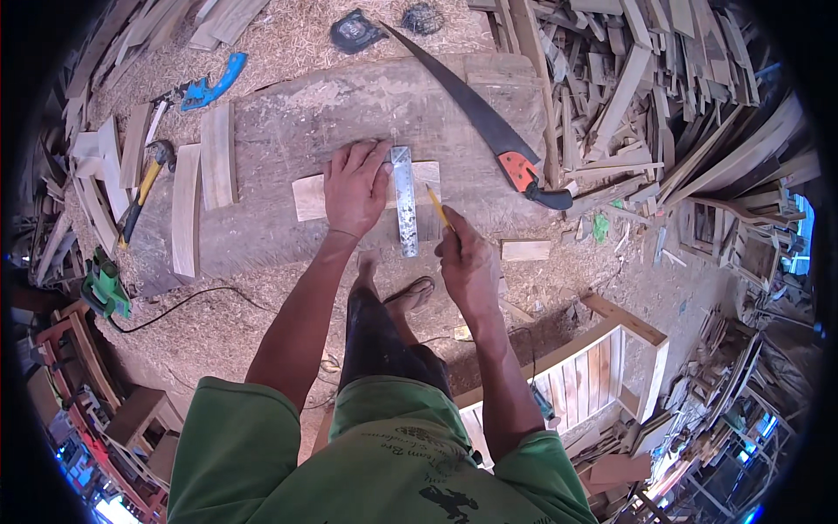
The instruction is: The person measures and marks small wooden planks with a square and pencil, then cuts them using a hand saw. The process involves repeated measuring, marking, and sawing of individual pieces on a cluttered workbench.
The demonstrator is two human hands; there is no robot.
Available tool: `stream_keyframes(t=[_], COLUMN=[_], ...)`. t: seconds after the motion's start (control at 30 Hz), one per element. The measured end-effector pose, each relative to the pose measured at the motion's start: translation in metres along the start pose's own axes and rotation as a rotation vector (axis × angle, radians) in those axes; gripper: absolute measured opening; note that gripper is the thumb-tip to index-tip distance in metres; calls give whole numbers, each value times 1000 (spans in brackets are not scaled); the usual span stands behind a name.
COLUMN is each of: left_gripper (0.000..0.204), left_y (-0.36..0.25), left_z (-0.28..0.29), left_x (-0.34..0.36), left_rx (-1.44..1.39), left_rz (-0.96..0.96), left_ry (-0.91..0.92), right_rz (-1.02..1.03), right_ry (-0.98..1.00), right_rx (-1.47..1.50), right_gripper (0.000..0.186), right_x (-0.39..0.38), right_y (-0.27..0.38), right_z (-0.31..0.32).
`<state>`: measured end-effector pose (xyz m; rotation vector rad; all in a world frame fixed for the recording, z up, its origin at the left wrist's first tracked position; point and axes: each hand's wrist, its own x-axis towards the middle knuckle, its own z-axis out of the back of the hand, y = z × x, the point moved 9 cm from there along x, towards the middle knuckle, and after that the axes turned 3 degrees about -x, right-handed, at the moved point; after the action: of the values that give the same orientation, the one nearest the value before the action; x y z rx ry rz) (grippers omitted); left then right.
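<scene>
At frame centre, your left hand (355, 189) lies flat, fingers spread, pinning a pale wooden board (310, 197) beside the steel square (405, 203). Your right hand (467, 262) pinches a yellow pencil (437, 207) just right of it.

Ruler (404, 199) apparently on board (307, 197).

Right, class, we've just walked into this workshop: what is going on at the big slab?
A person leans over a wooden slab strewn with sawdust. The left hand presses a small board and a metal square flat. The right hand holds a yellow pencil, its tip by the square's edge. A handsaw lies at the slab's right, a hammer at its left, amid offcuts.
</scene>
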<state>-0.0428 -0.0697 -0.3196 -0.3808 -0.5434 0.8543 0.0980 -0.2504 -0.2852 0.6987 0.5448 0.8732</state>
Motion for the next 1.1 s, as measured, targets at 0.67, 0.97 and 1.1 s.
stream_keyframes(t=[0.67,0.97,1.1], left_gripper=[46,45,48], left_y=[-4,35,2], left_z=[6,52,21], left_x=[-3,-3,-25], left_rx=[21,279,148], left_rz=[-31,225,-128], left_ry=[-76,-431,-3], right_rz=[-89,508,276], right_ry=[241,-418,271], right_rx=[-106,857,1132], right_gripper=[27,39,38], right_x=[-20,-151,-143], right_y=[58,188,212], right_z=[57,298,310])
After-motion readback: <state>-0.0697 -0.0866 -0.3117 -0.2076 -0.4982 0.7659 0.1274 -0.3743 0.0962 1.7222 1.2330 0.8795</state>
